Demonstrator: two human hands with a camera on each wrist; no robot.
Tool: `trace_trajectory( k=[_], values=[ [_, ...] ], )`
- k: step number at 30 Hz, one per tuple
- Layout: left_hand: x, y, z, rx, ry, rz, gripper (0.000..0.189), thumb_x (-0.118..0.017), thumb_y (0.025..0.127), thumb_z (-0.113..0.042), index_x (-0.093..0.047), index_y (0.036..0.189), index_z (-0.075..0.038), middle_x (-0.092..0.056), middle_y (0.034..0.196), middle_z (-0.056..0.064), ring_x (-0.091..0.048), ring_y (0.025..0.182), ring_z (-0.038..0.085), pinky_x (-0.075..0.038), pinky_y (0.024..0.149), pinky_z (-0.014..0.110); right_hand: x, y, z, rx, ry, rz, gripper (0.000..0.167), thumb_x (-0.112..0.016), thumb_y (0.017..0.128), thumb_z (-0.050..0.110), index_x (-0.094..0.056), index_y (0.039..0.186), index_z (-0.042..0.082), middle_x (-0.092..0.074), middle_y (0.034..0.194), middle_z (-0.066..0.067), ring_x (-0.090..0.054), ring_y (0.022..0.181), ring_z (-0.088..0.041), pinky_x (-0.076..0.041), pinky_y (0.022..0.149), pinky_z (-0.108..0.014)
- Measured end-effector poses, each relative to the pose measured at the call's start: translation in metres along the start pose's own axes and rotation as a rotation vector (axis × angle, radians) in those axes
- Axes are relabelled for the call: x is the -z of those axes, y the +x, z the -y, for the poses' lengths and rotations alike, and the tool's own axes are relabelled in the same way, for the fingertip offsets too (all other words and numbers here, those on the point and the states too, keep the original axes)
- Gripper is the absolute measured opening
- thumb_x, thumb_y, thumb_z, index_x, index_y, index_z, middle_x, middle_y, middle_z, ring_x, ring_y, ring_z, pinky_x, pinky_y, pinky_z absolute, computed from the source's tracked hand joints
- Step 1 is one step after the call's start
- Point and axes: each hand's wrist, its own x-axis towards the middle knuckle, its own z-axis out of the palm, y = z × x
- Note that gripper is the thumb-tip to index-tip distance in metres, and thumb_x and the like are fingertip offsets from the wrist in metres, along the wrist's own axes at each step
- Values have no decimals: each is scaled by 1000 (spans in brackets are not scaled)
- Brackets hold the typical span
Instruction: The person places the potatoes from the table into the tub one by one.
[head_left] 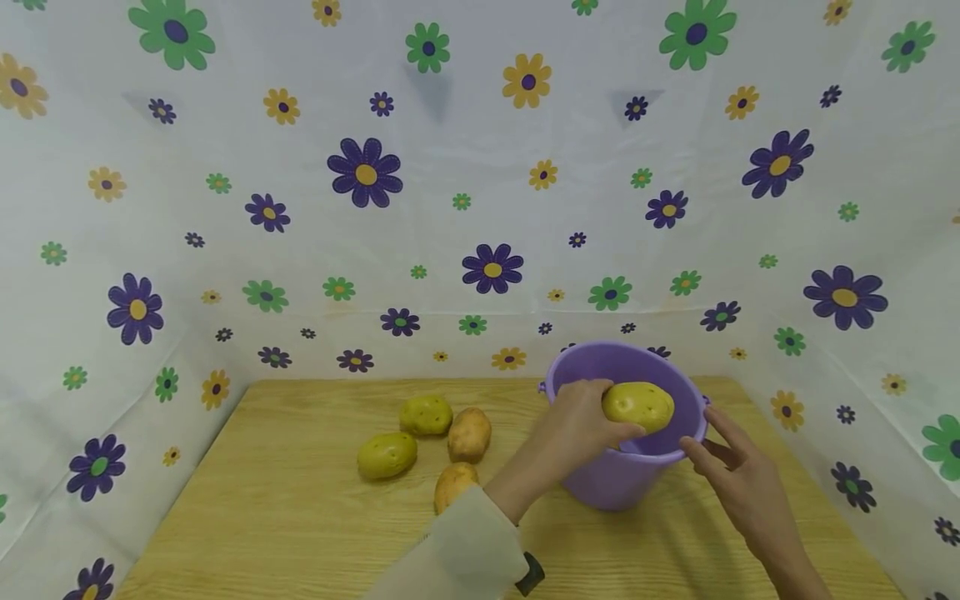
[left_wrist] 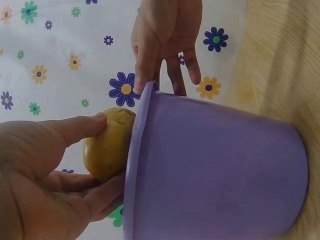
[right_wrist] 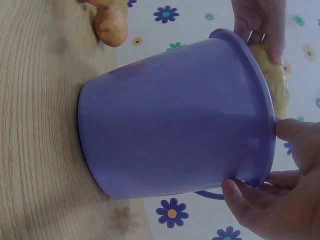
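A purple bucket (head_left: 611,487) stands upright on the wooden table, toward the right in the head view. Above its mouth, my left hand (head_left: 577,427) grips a yellow potato (head_left: 643,406) between thumb and fingers. The left wrist view shows that potato (left_wrist: 107,152) right at the bucket's rim, its lower side behind the edge. My right hand (head_left: 753,492) holds the bucket's right rim, thumb and fingertips on the edge. In the right wrist view its fingers (right_wrist: 235,197) touch the outside wall near the handle joint.
Left of the bucket lie two yellow-green potatoes (head_left: 387,456) and a browner potato (head_left: 469,433). Another brown potato (head_left: 454,485) is partly hidden by my left sleeve (head_left: 465,550). Flower-printed white cloth (head_left: 442,233) surrounds the wooden table (head_left: 300,517) at the back and sides.
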Motion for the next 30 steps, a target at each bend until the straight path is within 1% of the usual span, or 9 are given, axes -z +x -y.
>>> trace_trajectory(
  k=[4, 7, 9, 11, 14, 19, 25, 30],
  values=[
    [-7, 0, -3, 19, 21, 5, 60, -86, 85, -42, -68, 132, -10, -73, 114, -4, -65, 91, 4, -54, 74, 19, -1, 0, -1, 8, 7, 2, 67, -66, 104, 25, -35, 160, 3, -29, 163, -28, -50, 103, 23, -55, 78, -11],
    [-11, -1, -3, 11, 15, 0, 59, -81, 89, -45, -67, 135, -11, -71, 124, -3, -65, 108, 8, -55, 87, 23, -1, 0, -1, 18, 13, 1, 66, -65, 104, 25, -36, 160, 3, -29, 163, -27, -51, 103, 22, -55, 79, -11],
    [-12, -1, -4, -5, 6, -2, 57, -77, 92, -46, -67, 136, -11, -70, 125, -3, -64, 112, 9, -55, 92, 25, -1, 0, -1, 25, 16, -2, 66, -65, 104, 25, -36, 159, 3, -30, 163, -27, -51, 104, 21, -54, 79, -11],
    [-13, -1, -4, -29, 9, -4, 54, -74, 95, -46, -68, 136, -12, -70, 125, -2, -63, 112, 9, -55, 94, 26, -1, 0, 0, 33, 16, -5, 65, -65, 104, 25, -37, 159, 4, -31, 162, -27, -52, 104, 21, -55, 79, -11],
    [-13, 0, -4, -48, 9, 7, 51, -72, 97, -45, -67, 137, -14, -70, 124, -3, -63, 111, 8, -55, 92, 27, -1, 0, -1, 40, 23, -9, 64, -65, 104, 23, -37, 159, 3, -32, 162, -27, -52, 104, 21, -55, 78, -11],
    [-14, -2, -2, -71, 17, 17, 50, -71, 98, -43, -65, 140, -16, -68, 131, -3, -62, 119, 9, -53, 100, 30, -2, 2, -2, 38, 25, -5, 63, -65, 104, 20, -38, 159, 3, -32, 162, -28, -52, 103, 21, -55, 77, -11],
    [-12, -4, 0, -76, 30, 13, 52, -70, 99, -44, -63, 143, -19, -64, 138, -5, -57, 130, 14, -50, 106, 35, -3, 2, -3, 17, 25, 4, 64, -65, 105, 22, -37, 160, 5, -29, 164, -26, -51, 104, 21, -54, 78, -11],
    [-8, -5, 4, -98, 14, 8, 52, -69, 100, -43, -62, 144, -17, -63, 140, -3, -58, 129, 14, -51, 104, 32, -2, 1, -1, 6, 9, 10, 66, -64, 105, 25, -35, 160, 6, -28, 164, -26, -50, 103, 22, -54, 78, -10]
  ],
)
